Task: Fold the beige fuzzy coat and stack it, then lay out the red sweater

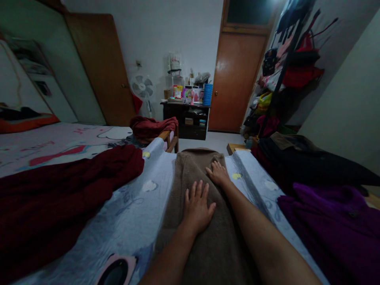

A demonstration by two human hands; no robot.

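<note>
A brown garment (pixel 178 213), folded into a long narrow shape, lies on the light blue patterned bed sheet (pixel 133 217). Its far end, which looks like a collar, is near the bed's far edge. My left hand (pixel 197 208) rests flat on the middle of the cloth with its fingers spread. Farther up and to the right, my right hand (pixel 218 173) presses flat near the collar end, fingers apart. Neither hand grips anything. My forearms hide part of the garment's near end.
A dark red garment (pixel 74 186) is spread at left, near a pink-rimmed device (pixel 118 269). Purple clothing (pixel 332 221) and a dark garment (pixel 323 158) lie at right. Beyond the bed stand a black cabinet (pixel 185 128), a white fan (pixel 142 87) and a wooden door (pixel 231 79).
</note>
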